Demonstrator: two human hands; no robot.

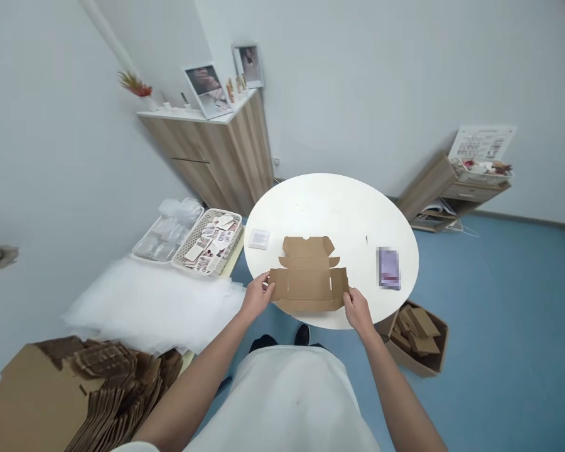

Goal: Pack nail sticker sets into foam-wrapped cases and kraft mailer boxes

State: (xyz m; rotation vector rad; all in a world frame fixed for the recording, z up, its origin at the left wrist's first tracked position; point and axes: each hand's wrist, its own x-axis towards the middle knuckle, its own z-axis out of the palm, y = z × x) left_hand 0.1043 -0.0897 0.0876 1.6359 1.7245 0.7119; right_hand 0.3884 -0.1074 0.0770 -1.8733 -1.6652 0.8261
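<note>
a flat carton [309,284] is in hand at the near edge of the table [320,207], opened out with its flaps spread and its walls not yet raised. the step looks to be handling or turning this blank before any folding; from here, i judge, shaping it calls for an even hold at both ends and a firm press along the creases. the left hand [258,296] is at the near left rim of the table, its fingers curled in and closed on the carton's left end flap, with a small gap showing between thumb and forefinger. the right hand [358,309] is above the table's near right rim, thumb laid over the right end flap's lower corner and the other fingers bent under it, mostly hidden. both forearms reach forward and slant inward towards the table, the wrists fairly straight, the hands about level with each other. whether the carton rests on the table or is held just above it is hard to tell from this overhead view. on the table's left side lies a clear case [258,238], and on its right a blurred purple pack [388,269]; beside the table, low on the right, stands a box [433,367] of brown cardboard pieces.
</note>
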